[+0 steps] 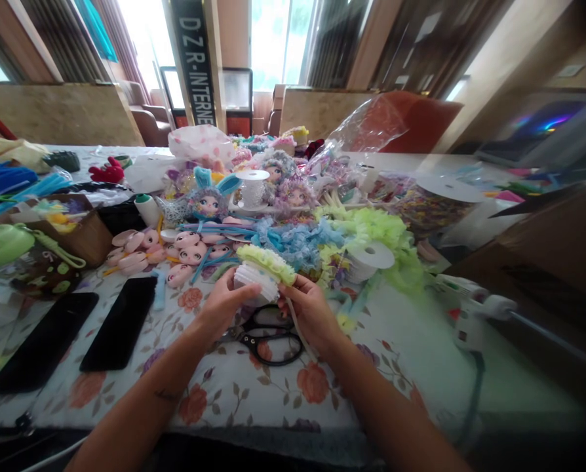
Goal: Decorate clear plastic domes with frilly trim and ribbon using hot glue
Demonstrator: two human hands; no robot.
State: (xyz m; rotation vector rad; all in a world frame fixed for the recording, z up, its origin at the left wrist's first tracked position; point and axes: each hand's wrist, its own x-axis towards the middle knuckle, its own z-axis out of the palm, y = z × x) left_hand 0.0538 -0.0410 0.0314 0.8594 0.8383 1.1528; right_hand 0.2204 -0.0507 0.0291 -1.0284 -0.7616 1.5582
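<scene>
My left hand (224, 303) is closed around a white pleated ruffle (254, 280), its thumb lying across the pleats. Yellow-green ruffled trim (268, 261) runs along the ruffle's upper edge. At the right end of the piece, my right hand (312, 307) pinches the edge between thumb and fingers. A thin pale strip (294, 318) hangs below that pinch. Black-handled scissors (248, 340) lie on the table just under both hands, their blades partly hidden by my left hand. Beyond the hands lie blue ruffled trim (297, 237) and a heap of yellow-green trim (389, 229).
Several doll heads (191, 252) lie to the left, with two black phones (118, 324) nearer me. A white spool (370, 257) stands right of my hands. A glue gun (467, 314) and a cardboard box (533, 242) are farther right. Dressed dolls (209, 200) sit behind.
</scene>
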